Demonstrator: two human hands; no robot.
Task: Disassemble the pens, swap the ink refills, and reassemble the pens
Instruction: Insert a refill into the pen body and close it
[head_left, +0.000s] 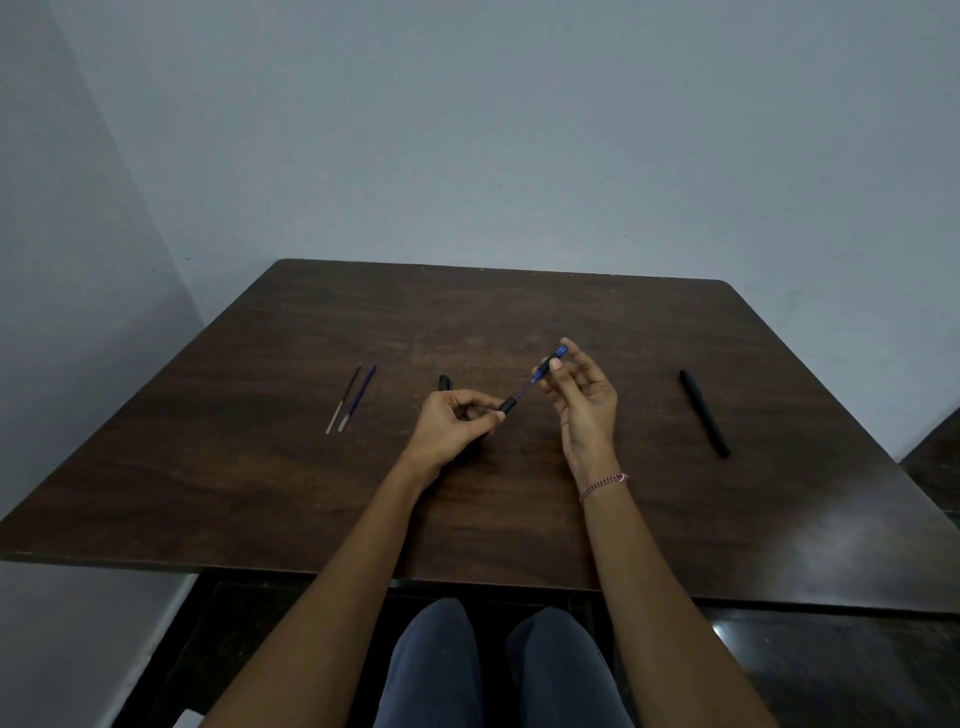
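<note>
My left hand (453, 425) grips a black pen barrel (509, 404) above the middle of the table. My right hand (582, 395) pinches the pen's black front section with a blue tip (551, 360). A thin purple refill (525, 387) spans the gap between the two parts. Two loose refills lie side by side at the left, one dark (344, 398) and one blue (358, 396). A black cap (444, 383) lies just behind my left hand. A whole black pen (704, 413) lies at the right.
The dark wooden table (260, 493) stands against a grey wall, with its front edge near my knees (493, 670). A thin bracelet (602, 485) circles my right wrist.
</note>
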